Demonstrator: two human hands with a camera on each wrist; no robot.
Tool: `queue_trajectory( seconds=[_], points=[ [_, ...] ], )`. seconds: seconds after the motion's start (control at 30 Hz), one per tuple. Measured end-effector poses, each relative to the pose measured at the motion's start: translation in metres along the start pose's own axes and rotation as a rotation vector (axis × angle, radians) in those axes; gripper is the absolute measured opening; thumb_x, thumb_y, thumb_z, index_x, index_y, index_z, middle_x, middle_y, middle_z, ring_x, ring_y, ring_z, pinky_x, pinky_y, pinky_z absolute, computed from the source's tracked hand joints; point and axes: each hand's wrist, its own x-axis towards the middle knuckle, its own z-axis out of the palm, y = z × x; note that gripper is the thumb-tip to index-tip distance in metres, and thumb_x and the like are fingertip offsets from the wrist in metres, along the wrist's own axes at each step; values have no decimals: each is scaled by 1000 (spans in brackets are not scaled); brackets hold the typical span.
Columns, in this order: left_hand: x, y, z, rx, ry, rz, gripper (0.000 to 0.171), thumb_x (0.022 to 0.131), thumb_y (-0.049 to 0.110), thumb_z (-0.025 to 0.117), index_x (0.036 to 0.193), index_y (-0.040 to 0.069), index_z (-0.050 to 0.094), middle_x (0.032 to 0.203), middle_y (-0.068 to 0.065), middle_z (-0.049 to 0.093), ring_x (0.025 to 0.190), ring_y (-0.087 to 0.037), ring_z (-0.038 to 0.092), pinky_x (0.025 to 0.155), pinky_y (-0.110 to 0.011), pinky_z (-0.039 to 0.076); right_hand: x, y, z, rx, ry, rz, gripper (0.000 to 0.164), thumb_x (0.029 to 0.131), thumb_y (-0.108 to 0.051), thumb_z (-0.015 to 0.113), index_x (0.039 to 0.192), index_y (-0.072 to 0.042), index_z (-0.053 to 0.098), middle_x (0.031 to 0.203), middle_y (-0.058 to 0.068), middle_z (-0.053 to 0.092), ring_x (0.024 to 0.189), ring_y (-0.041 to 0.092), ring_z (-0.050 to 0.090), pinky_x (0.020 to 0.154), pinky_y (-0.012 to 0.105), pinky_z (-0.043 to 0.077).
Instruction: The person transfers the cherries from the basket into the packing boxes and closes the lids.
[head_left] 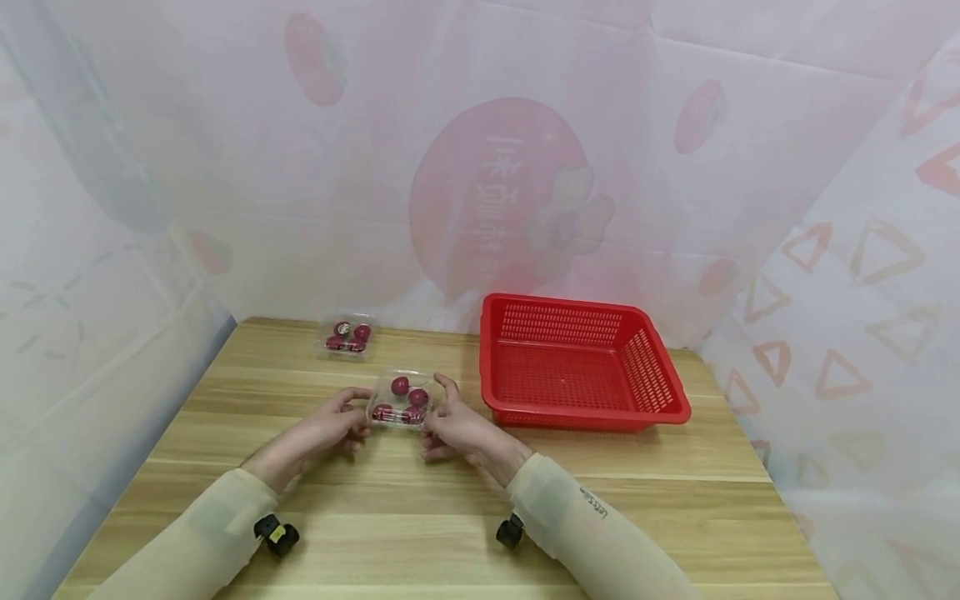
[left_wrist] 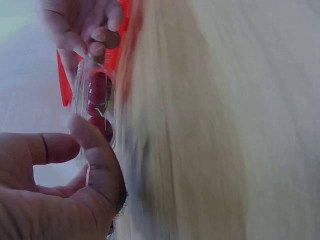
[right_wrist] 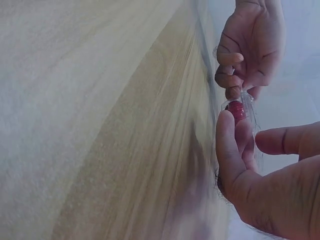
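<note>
Both hands hold one clear plastic box [head_left: 385, 395] between them, a little left of the middle in the head view. Several dark red, round fruits [head_left: 417, 397] lie inside it. My left hand [head_left: 324, 425] grips the box's left side, and my right hand [head_left: 463, 429] grips its right side. In the left wrist view, the left thumb and fingers [left_wrist: 100, 160] are curled at the near end of the box. The right wrist view shows the right hand [right_wrist: 255, 185] around the other end, hiding part of the fruit.
A second clear box [head_left: 365, 318] of red fruits, with a round label, stands at the table's back left. To the right is a red perforated plastic basket [head_left: 573, 414]. A printed curtain [head_left: 637, 208] hangs behind the wooden table [head_left: 420, 533].
</note>
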Motion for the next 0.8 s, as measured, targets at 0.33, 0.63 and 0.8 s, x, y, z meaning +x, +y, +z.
queue_trajectory(
  seconds=[0.33, 0.63, 0.8],
  points=[
    [1, -2, -1, -33, -22, -3, 86, 111, 0, 49, 188, 9, 12, 106, -5, 61, 87, -14, 61, 70, -21, 60, 0, 4, -3, 11, -28, 9, 96, 111, 5, 58, 189, -26, 12, 106, 11, 65, 88, 20, 69, 81, 37, 76],
    [-3, -1, -1, 74, -34, 29, 86, 109, -2, 52, 187, 5, 15, 104, -9, 60, 86, -19, 61, 68, -26, 60, 5, 8, -6, -51, -10, -32, 83, 112, 9, 54, 184, -20, 24, 104, 9, 61, 88, 21, 67, 77, 36, 76],
    [-4, 0, -1, 193, -77, 97, 93, 107, -3, 58, 188, 5, 12, 98, -9, 59, 79, -20, 60, 64, -27, 60, 7, 9, -4, -77, -16, -41, 88, 110, 11, 53, 186, -19, 22, 100, 7, 61, 84, 20, 67, 78, 37, 77]
  ],
)
